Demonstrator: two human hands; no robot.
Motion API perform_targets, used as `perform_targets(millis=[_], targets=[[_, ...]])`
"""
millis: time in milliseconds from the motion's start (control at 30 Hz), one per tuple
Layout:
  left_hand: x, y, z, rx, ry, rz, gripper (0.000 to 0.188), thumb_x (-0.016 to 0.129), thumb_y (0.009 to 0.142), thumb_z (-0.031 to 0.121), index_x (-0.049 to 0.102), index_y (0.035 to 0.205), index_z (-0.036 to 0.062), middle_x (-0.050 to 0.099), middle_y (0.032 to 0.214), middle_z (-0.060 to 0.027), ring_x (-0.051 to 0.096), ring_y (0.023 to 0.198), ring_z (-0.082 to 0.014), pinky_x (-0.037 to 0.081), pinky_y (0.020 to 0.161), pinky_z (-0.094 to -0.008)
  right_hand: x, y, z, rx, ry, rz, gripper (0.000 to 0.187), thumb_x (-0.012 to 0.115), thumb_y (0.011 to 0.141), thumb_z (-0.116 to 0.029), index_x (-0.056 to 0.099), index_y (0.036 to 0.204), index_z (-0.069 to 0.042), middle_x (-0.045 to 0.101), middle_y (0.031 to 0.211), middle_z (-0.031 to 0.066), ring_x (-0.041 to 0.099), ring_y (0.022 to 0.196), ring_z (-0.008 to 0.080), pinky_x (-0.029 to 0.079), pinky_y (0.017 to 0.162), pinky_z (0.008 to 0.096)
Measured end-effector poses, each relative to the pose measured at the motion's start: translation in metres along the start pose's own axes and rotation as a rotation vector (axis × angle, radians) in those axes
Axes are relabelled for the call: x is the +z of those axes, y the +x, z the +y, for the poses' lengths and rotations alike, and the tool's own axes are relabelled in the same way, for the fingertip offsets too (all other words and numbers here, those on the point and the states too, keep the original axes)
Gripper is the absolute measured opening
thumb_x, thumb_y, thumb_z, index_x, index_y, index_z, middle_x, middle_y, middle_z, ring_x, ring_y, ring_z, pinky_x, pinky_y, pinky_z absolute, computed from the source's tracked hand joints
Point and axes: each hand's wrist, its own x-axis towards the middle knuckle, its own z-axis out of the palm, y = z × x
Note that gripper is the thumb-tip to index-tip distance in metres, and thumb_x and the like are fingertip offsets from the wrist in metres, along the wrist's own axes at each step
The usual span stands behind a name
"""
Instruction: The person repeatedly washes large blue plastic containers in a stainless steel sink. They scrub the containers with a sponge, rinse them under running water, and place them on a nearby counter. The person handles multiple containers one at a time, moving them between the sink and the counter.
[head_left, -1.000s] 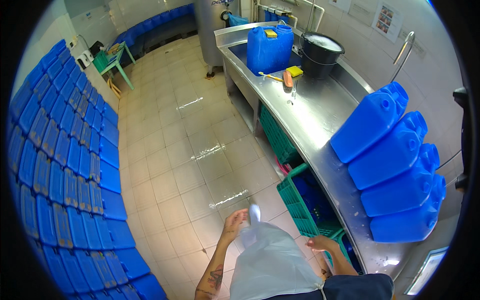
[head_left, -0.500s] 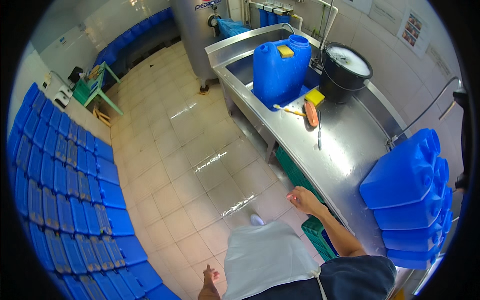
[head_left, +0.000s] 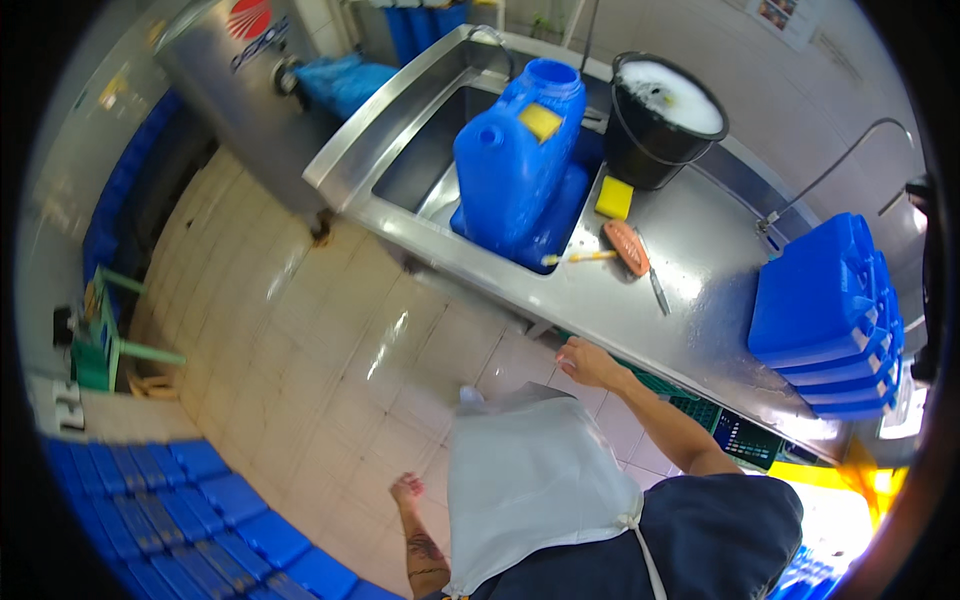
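My left hand (head_left: 407, 490) hangs low over the tiled floor, empty, its fingers loosely parted. Near the sink counter's front edge, my right hand (head_left: 588, 362) is held with fingers loosely bent and nothing visible in it. Ahead, a large blue jerrycan (head_left: 480, 195) stands upright in the sink basin (head_left: 425, 195), and a yellow sponge (head_left: 540, 122) rests on its top. On the steel counter (head_left: 690, 335) lie another yellow sponge (head_left: 614, 198), an orange scrub brush (head_left: 627, 248), a yellow-handled toothbrush (head_left: 590, 257) and a slim knife-like metal tool (head_left: 660, 292).
A black bucket (head_left: 645, 145) of white foam stands behind the sponge. Several blue jerrycans (head_left: 810, 300) are stacked at the counter's right end; more (head_left: 210, 520) fill the lower left. A steel tank (head_left: 240, 120) and a green table (head_left: 115, 330) stand left.
My view has turned right and come closer to the sink. Both hands remain empty; the jerrycan and tools keep their places on the sink and counter.
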Motion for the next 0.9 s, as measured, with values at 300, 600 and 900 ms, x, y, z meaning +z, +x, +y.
perform_targets(millis=[300, 600, 900], targets=[[0.276, -0.086, 0.431, 0.832, 0.268, -0.516, 0.036, 0.056, 0.095, 0.033, 0.056, 0.07, 0.006, 0.051, 0.059, -0.0032, 0.047, 0.048, -0.0114, 0.038, 0.045, -0.0242, -0.064, 0.059, -0.004, 0.265, 0.116, 0.277, 0.021, 0.062, 0.083, -0.01, 0.063, 0.103, -0.003, 0.059, 0.103, 0.0155, 0.055, 0.103, 0.035, 0.047, 0.089, 0.0436], [0.507, -0.254, 0.499, 1.104, 0.485, -0.987, 0.032, 0.057, 0.097, 0.026, 0.062, 0.078, 0.0007, 0.057, 0.068, -0.0023, 0.052, 0.061, -0.0096, 0.04, 0.056, -0.0243, -0.059, 0.12, 0.053, 0.359, -0.036, 0.544, 0.061, 0.061, 0.065, 0.007, 0.052, 0.125, 0.0, 0.045, 0.131, 0.0217, 0.043, 0.121, 0.0414, 0.039, 0.1, 0.0484], [0.65, -0.3, 0.484, 1.362, 1.232, -0.72, 0.048, 0.061, 0.091, 0.046, 0.057, 0.099, -0.0014, 0.064, 0.077, -0.0141, 0.064, 0.073, -0.0283, 0.049, 0.069, -0.0386, -0.246, 0.245, 0.003, -0.076, 0.102, 0.847, 0.041, 0.07, 0.081, -0.012, 0.057, 0.119, -0.004, 0.054, 0.124, 0.0144, 0.051, 0.115, 0.0347, 0.042, 0.098, 0.0434]])
